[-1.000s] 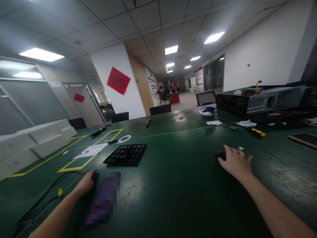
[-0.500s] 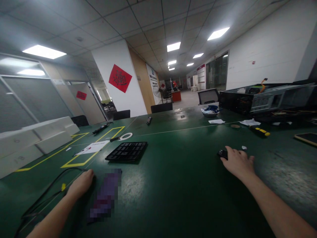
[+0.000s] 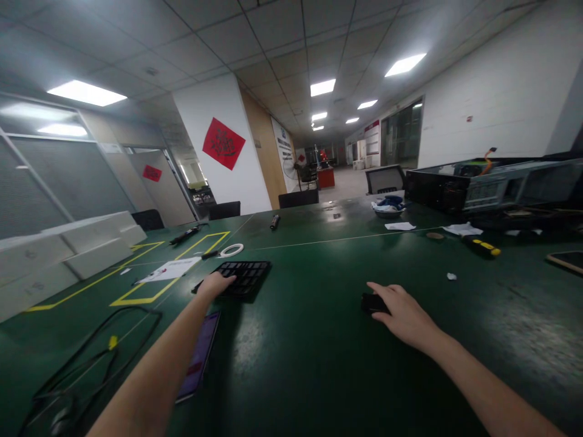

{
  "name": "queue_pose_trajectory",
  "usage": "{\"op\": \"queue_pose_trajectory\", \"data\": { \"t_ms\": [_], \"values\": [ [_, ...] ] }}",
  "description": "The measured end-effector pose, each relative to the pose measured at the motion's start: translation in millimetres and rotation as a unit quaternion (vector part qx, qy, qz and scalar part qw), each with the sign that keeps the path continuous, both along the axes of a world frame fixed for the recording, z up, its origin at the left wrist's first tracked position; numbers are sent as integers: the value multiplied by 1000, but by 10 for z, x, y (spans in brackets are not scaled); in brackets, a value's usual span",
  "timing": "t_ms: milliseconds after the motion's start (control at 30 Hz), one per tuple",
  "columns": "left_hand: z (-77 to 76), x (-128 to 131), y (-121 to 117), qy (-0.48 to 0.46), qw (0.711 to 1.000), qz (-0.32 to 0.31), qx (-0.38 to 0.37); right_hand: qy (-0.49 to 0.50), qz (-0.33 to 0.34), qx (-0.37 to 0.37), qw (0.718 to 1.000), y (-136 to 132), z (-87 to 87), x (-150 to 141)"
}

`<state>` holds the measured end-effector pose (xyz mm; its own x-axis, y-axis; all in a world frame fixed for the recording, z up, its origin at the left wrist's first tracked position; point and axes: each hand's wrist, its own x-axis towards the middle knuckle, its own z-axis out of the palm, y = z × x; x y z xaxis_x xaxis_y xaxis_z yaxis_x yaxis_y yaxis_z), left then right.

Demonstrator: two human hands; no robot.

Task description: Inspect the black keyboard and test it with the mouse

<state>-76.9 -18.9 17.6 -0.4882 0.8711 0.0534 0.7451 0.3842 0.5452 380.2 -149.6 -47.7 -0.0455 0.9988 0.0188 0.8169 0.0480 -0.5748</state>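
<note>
1 left hand (image 3: 214, 284) at tray (image 3: 249, 278), right hand (image 3: 404, 314), object (image 3: 373, 303)

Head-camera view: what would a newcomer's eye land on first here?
Probably the red paper with black characters on the white pillar, left of centre. Next, over the green table, the left hand at a black gridded panel and the right hand gripping a small black object. An open computer case sits at right.
</note>
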Motion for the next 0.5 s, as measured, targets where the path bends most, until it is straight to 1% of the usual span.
{"op": "queue_pose_trajectory", "data": {
  "t_ms": [133, 200, 267, 300, 367, 433, 500],
  "values": [
    [-5, 61, 105, 95, 992, -42, -75, 10, -1, -18, 1000, -34, 106, -37],
    [10, 110, 99, 121, 987, -55, -91, 17, -3, -27, 999, -43, 154, -55],
    [15, 230, 60, 135, 985, -67, -88, 26, -8, -30, 999, -44, 180, -68],
    [10, 328, 30, 136, 984, -75, -82, 34, -12, -31, 999, -44, 184, -71],
    [-21, 609, -51, 128, 984, -105, -60, 60, -18, -33, 997, -40, 173, -74],
    [-86, 989, -175, 105, 982, -155, -28, 97, -15, -28, 995, -35, 146, -78],
    [-184, 1417, -358, 71, 974, -214, 13, 138, 6, -16, 990, -30, 114, -93]
  ]
}}
